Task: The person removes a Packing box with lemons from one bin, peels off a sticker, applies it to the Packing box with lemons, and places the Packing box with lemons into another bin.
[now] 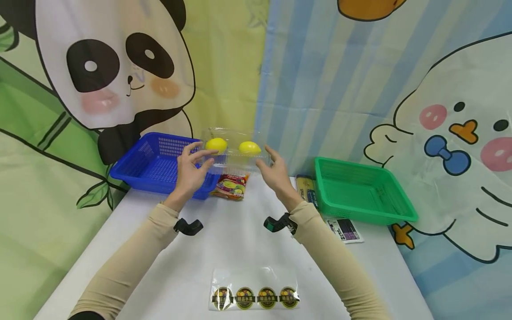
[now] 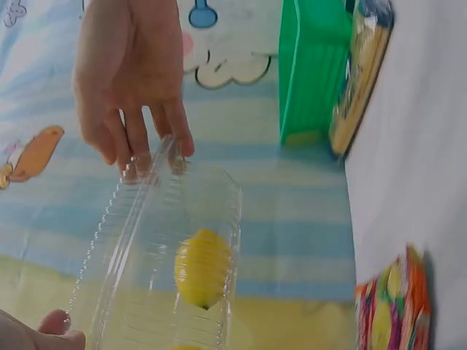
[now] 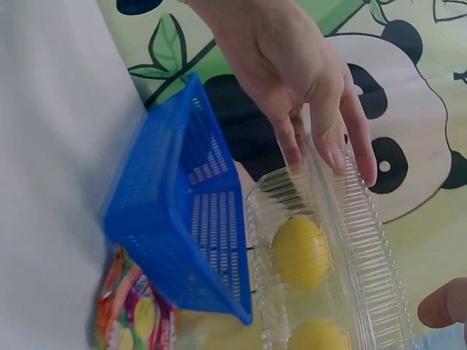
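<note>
Above the table, both hands hold up a clear plastic fruit box by its two ends. Inside it lie two yellow lemons, the left lemon and the right lemon. My left hand grips the left end between thumb and fingers. At the opposite end, my right hand pinches the box the same way. The right wrist view shows the left hand's fingertips over the ridged plastic edge. Through the clear wall, a lemon shows in the left wrist view.
A blue basket stands behind at left, beside a colourful packet. At right are a green basket, a yellow-and-dark package and a white-and-purple packet. A clear sheet with several round stickers lies in front. A cartoon curtain hangs behind.
</note>
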`<state>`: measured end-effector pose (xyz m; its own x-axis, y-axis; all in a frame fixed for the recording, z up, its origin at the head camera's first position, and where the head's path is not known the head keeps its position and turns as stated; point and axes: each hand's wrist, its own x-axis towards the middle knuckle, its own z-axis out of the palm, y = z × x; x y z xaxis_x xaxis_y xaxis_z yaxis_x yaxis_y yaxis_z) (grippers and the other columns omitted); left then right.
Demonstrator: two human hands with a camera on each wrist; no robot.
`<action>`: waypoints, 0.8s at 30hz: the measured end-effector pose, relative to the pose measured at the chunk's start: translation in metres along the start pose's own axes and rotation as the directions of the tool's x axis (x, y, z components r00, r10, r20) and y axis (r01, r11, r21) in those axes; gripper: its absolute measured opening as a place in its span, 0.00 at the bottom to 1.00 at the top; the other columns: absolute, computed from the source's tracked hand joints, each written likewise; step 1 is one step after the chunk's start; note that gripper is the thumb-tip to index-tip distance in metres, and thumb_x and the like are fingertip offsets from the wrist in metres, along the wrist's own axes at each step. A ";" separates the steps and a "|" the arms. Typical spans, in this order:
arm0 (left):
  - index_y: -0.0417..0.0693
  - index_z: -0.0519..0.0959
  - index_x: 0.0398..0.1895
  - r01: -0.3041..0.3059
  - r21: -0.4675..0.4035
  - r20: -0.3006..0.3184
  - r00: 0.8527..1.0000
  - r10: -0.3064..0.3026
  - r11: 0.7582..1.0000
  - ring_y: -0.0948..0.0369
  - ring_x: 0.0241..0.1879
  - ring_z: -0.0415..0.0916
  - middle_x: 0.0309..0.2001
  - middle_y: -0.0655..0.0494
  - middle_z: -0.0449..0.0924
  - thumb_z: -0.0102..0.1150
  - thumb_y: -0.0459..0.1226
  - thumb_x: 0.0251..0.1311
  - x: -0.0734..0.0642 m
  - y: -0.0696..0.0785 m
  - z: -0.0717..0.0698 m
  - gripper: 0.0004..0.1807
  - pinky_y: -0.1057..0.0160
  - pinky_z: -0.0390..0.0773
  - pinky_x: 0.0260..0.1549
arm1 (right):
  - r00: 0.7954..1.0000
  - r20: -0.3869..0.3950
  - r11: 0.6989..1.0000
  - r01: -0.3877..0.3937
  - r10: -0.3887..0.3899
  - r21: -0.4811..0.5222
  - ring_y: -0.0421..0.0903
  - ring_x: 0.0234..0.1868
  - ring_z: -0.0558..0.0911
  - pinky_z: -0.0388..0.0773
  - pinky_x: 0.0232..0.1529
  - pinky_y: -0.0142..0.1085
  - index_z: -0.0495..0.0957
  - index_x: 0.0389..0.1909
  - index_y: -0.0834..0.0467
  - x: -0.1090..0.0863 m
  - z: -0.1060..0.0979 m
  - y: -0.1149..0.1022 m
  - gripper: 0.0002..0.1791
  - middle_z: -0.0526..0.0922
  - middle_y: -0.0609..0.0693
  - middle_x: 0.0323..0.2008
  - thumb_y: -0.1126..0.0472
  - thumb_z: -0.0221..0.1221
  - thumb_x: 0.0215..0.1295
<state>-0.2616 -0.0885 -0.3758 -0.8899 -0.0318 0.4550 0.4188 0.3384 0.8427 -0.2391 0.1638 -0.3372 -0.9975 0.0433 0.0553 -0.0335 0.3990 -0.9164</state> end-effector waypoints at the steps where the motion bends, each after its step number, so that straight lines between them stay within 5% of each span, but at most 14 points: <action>1: 0.47 0.88 0.54 0.001 -0.004 0.012 1.000 -0.001 1.000 0.37 0.73 0.57 0.76 0.45 0.63 0.65 0.33 0.70 -0.004 0.001 0.007 0.12 0.35 0.55 0.71 | 1.000 -0.016 1.000 -0.007 0.007 0.008 0.55 0.83 0.56 0.63 0.79 0.54 0.59 0.82 0.45 -0.005 -0.005 0.005 0.36 0.56 0.52 0.83 0.51 0.57 0.77; 3: 0.48 0.88 0.54 0.010 -0.022 0.040 0.999 -0.010 1.000 0.39 0.75 0.50 0.76 0.47 0.62 0.64 0.32 0.70 -0.015 0.004 0.019 0.12 0.35 0.58 0.69 | 0.999 -0.038 0.999 -0.017 0.018 0.030 0.55 0.83 0.54 0.61 0.80 0.52 0.59 0.82 0.46 -0.015 -0.014 0.017 0.35 0.55 0.52 0.83 0.52 0.57 0.78; 12: 0.51 0.87 0.57 0.023 -0.073 0.082 0.996 -0.017 0.997 0.44 0.64 0.60 0.74 0.45 0.66 0.68 0.30 0.65 -0.065 0.004 0.068 0.18 0.55 0.68 0.48 | 0.987 -0.149 0.997 -0.053 0.061 0.059 0.57 0.83 0.56 0.59 0.81 0.49 0.61 0.81 0.50 -0.062 -0.038 0.075 0.35 0.59 0.53 0.82 0.58 0.56 0.75; 24: 0.53 0.84 0.62 0.078 -0.185 0.119 0.991 -0.057 0.980 0.42 0.71 0.57 0.72 0.40 0.68 0.66 0.25 0.64 -0.107 -0.012 0.098 0.25 0.39 0.74 0.67 | 0.969 -0.220 0.990 -0.089 0.110 0.106 0.63 0.81 0.58 0.64 0.77 0.55 0.62 0.80 0.54 -0.098 -0.041 0.127 0.35 0.59 0.57 0.81 0.63 0.56 0.73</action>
<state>-0.1893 0.0034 -0.4631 -0.9274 0.0616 0.3691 0.3742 0.1546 0.9144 -0.1427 0.2474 -0.4426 -0.9571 0.2871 0.0399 0.0486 0.2947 -0.9544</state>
